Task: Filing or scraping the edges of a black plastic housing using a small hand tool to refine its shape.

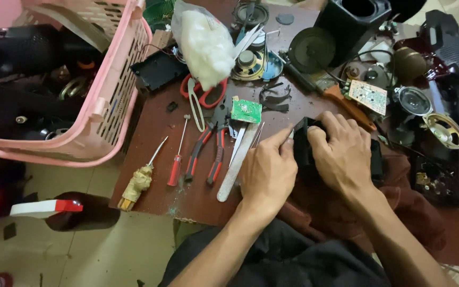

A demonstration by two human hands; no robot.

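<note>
Both hands, left hand (268, 171) and right hand (342, 154), grip a small black plastic casing (304, 144) at the brown tabletop (158, 119) edge; it looks unopened. Left of the grip lie red-handled pliers (200, 151), untouched; beyond, a green circuit board (246, 111).

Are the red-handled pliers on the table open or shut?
Open: the pliers lie flat with their two red handles spread apart toward the table edge, untouched by either hand.
</note>
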